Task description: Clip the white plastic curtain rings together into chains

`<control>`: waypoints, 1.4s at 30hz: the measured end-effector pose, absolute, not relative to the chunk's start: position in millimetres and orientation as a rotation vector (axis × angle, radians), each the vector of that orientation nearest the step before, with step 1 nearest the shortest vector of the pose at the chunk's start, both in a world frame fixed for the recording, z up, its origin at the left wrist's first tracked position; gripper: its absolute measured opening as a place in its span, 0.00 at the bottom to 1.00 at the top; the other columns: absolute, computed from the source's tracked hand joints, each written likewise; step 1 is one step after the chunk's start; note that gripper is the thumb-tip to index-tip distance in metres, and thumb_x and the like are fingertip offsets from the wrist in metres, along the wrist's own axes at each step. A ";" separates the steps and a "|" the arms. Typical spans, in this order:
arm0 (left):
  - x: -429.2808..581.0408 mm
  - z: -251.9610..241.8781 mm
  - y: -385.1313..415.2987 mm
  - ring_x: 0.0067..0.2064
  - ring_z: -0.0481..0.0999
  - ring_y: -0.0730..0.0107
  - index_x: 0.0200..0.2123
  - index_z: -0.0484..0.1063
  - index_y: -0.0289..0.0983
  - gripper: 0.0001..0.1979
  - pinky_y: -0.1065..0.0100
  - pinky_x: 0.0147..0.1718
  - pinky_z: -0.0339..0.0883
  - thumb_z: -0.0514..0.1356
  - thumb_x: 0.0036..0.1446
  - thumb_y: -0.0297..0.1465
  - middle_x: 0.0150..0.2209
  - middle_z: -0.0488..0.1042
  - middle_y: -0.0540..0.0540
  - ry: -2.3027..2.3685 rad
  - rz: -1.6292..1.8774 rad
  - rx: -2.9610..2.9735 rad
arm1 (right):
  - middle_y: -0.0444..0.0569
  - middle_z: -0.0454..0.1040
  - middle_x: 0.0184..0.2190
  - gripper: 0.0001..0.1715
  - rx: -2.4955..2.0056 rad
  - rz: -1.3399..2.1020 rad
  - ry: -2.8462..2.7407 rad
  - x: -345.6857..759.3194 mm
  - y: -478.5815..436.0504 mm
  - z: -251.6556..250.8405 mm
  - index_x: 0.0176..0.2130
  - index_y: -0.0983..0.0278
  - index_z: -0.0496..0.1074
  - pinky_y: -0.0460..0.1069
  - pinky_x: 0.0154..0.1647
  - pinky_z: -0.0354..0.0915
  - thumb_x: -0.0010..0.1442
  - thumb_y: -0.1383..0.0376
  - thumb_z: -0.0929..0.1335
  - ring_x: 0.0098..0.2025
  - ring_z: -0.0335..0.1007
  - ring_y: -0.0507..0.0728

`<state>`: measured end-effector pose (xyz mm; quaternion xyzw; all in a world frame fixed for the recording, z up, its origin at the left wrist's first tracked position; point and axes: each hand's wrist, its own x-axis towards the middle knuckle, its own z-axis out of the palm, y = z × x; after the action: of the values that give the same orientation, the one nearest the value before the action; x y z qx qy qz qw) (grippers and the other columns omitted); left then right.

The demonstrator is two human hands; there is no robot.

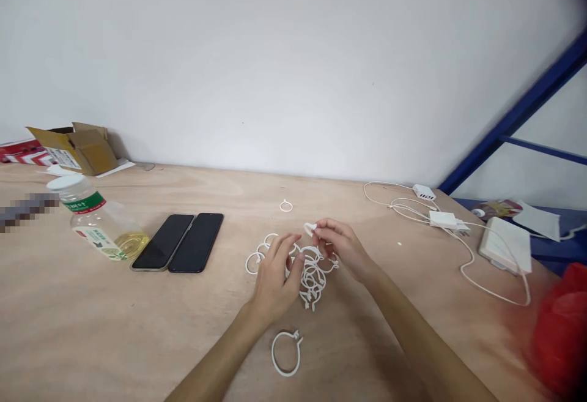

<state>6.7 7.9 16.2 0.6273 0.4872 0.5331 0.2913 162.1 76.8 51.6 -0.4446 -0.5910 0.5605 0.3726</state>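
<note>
My right hand [343, 248] pinches a small white plastic ring [309, 228] between thumb and fingertips, above the table. Just left of it, my left hand [279, 276] hovers at a heap of similar white rings [313, 276], thumb and fingers apart with nothing seen between them. It hides part of the heap. One loose ring [287, 354], with a small clasp at its gap, lies nearer to me. Another ring [286, 206] lies beyond the heap, towards the wall.
Two dark phones [196, 243] lie left of the heap, beside a clear bottle [98, 218] with yellow liquid. An open cardboard box [87, 148] stands at the back left. White chargers [443, 219] with cables and a red bag [562, 335] are on the right.
</note>
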 end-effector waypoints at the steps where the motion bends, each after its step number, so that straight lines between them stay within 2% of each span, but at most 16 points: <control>1: 7.1 16.7 7.6 0.39 0.70 0.64 0.51 0.69 0.42 0.15 0.65 0.39 0.62 0.55 0.60 0.34 0.49 0.70 0.42 1.295 1.421 1.652 | 0.41 0.69 0.21 0.11 -1.090 1.507 -1.454 159.9 65.3 53.4 0.29 0.63 0.67 0.44 0.16 0.46 0.52 0.58 0.67 0.17 0.56 0.47; 5: 8.2 19.7 5.7 0.44 0.69 0.61 0.46 0.69 0.40 0.13 0.64 0.40 0.61 0.53 0.62 0.36 0.45 0.72 0.42 1.307 1.401 1.636 | 0.40 0.66 0.18 0.13 -1.009 1.622 -1.299 153.6 37.3 48.9 0.28 0.64 0.69 0.44 0.16 0.42 0.50 0.57 0.70 0.16 0.51 0.45; 8: 8.4 23.0 4.8 0.42 0.70 0.63 0.43 0.69 0.39 0.11 0.65 0.41 0.61 0.51 0.62 0.36 0.41 0.72 0.43 1.311 1.390 1.624 | 0.40 0.65 0.18 0.15 -0.945 1.701 -1.323 152.2 31.6 40.3 0.26 0.65 0.68 0.44 0.17 0.44 0.53 0.56 0.70 0.17 0.51 0.45; 11: 8.2 26.0 6.0 0.36 0.69 0.66 0.33 0.70 0.38 0.13 0.67 0.37 0.60 0.50 0.62 0.38 0.32 0.72 0.47 1.260 1.325 1.603 | 0.40 0.65 0.20 0.17 -0.911 1.742 -1.328 151.9 30.4 33.3 0.25 0.65 0.67 0.44 0.17 0.45 0.55 0.55 0.69 0.17 0.52 0.45; 16: 7.9 29.9 11.2 0.23 0.55 0.77 0.19 0.62 0.36 0.20 0.72 0.22 0.50 0.61 0.50 0.45 0.19 0.58 0.54 1.109 1.197 1.166 | 0.38 0.61 0.19 0.18 -0.874 1.820 -1.225 151.4 30.0 30.8 0.24 0.65 0.66 0.44 0.15 0.42 0.54 0.54 0.70 0.16 0.50 0.44; 19: 8.7 33.4 12.3 0.19 0.46 0.81 0.19 0.57 0.37 0.22 0.74 0.18 0.43 0.61 0.49 0.47 0.18 0.52 0.57 0.995 1.112 0.987 | 0.38 0.61 0.19 0.16 -0.822 1.933 -1.120 150.3 28.8 34.0 0.26 0.65 0.67 0.44 0.15 0.42 0.52 0.55 0.70 0.16 0.50 0.44; 22: 9.9 36.8 10.6 0.19 0.43 0.82 0.21 0.57 0.36 0.20 0.76 0.17 0.44 0.62 0.49 0.43 0.20 0.52 0.57 0.818 1.070 0.759 | 0.38 0.58 0.18 0.14 -0.745 2.053 -0.953 147.8 27.8 36.4 0.24 0.65 0.67 0.43 0.17 0.42 0.52 0.58 0.70 0.16 0.48 0.44; 25: 10.6 38.2 8.4 0.20 0.44 0.83 0.22 0.59 0.35 0.17 0.78 0.17 0.48 0.63 0.50 0.38 0.22 0.53 0.56 0.700 1.091 0.560 | 0.38 0.55 0.17 0.14 -0.661 2.141 -0.783 143.9 27.6 34.9 0.21 0.65 0.65 0.43 0.17 0.43 0.51 0.60 0.68 0.16 0.45 0.44; 28: 10.0 39.8 7.0 0.20 0.46 0.82 0.23 0.58 0.35 0.15 0.79 0.17 0.50 0.60 0.54 0.35 0.22 0.53 0.55 0.657 1.132 0.486 | 0.38 0.53 0.16 0.13 -0.595 2.148 -0.662 139.7 27.2 31.1 0.20 0.65 0.63 0.43 0.16 0.42 0.50 0.61 0.66 0.16 0.43 0.45; 33: 7.6 41.6 7.6 0.21 0.48 0.80 0.22 0.56 0.36 0.17 0.77 0.19 0.52 0.58 0.56 0.37 0.22 0.54 0.54 0.620 1.178 0.551 | 0.39 0.55 0.16 0.10 -0.494 2.083 -0.578 136.4 24.2 29.7 0.19 0.64 0.62 0.44 0.17 0.45 0.46 0.62 0.64 0.16 0.47 0.46; 37: 4.4 32.3 11.0 0.21 0.51 0.78 0.20 0.60 0.36 0.19 0.73 0.20 0.47 0.57 0.55 0.43 0.20 0.55 0.54 0.930 1.247 1.003 | 0.41 0.64 0.20 0.07 -0.661 1.951 -0.706 138.8 26.3 28.7 0.23 0.64 0.69 0.44 0.17 0.44 0.44 0.62 0.66 0.18 0.50 0.47; 42: 1.6 22.2 9.8 0.29 0.65 0.72 0.24 0.67 0.37 0.12 0.70 0.31 0.57 0.54 0.59 0.33 0.24 0.65 0.51 1.314 1.236 1.809 | 0.39 0.58 0.14 0.07 -1.115 1.364 -0.951 149.1 41.8 25.3 0.22 0.65 0.72 0.44 0.18 0.44 0.42 0.64 0.66 0.18 0.49 0.48</control>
<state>1.6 9.8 22.2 0.6777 0.4922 0.4633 0.2894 149.1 41.8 25.3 -0.4691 -0.3999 0.5736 0.5395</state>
